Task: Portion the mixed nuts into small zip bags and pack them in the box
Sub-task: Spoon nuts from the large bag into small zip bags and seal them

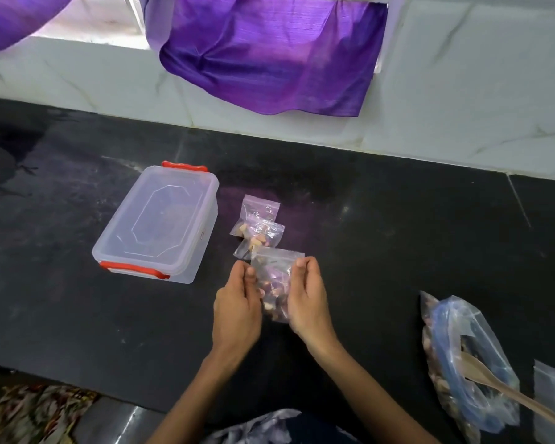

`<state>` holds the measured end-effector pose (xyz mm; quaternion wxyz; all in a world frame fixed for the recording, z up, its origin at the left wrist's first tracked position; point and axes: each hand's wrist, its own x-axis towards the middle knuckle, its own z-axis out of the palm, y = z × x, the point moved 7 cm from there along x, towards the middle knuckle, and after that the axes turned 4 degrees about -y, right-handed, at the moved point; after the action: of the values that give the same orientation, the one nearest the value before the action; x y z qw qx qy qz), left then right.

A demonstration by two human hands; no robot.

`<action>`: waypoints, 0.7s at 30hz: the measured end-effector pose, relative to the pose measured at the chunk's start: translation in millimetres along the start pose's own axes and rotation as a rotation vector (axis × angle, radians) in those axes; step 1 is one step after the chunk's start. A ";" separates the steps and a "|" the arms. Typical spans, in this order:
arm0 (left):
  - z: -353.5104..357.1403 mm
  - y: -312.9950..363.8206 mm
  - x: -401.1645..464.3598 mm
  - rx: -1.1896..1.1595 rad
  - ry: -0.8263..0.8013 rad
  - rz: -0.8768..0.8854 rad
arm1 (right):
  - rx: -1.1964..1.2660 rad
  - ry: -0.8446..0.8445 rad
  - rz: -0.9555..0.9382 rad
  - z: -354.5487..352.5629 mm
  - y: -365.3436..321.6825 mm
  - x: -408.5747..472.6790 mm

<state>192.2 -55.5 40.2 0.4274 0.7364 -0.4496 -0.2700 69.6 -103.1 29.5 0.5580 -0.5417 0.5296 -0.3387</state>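
A dark, glossy stone tabletop (382, 251) runs below a white marble-look wall hung with purple cloth (269, 56). Nearest, at the right edge, a large clear plastic bag with a blue zip band (465, 357) lies open with mixed nuts inside and a pale wooden spoon (500, 382) resting in its mouth. In the middle, the left hand (237, 312) and right hand (308, 306) each pinch a side of a small clear zip bag of nuts (274, 283), both grips closed on it just above the tabletop. Just beyond lie two more small filled zip bags (258, 227), overlapping. Left of them sits a translucent rectangular plastic box with red clips (157, 222), lid on.
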 end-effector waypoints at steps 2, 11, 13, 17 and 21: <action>-3.0 -8.0 4.6 0.000 0.030 -0.030 | -0.100 0.008 -0.050 10.0 1.4 7.3; -9.1 -30.0 54.1 0.360 0.087 -0.085 | -0.531 0.090 -0.085 31.7 9.1 57.5; -8.0 -36.5 59.3 0.475 0.063 -0.114 | -0.615 0.097 -0.058 33.4 12.1 62.9; -10.2 -43.9 58.6 0.539 0.062 -0.142 | -0.633 0.102 -0.083 35.6 10.5 65.3; -14.1 -38.0 48.2 0.500 0.108 -0.128 | -0.531 0.104 -0.108 28.7 7.9 59.7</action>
<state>241.3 -84.3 13.4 0.2374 0.8595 -0.4313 -0.1374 108.0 -151.4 4.3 0.3496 -0.6785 0.5980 -0.2445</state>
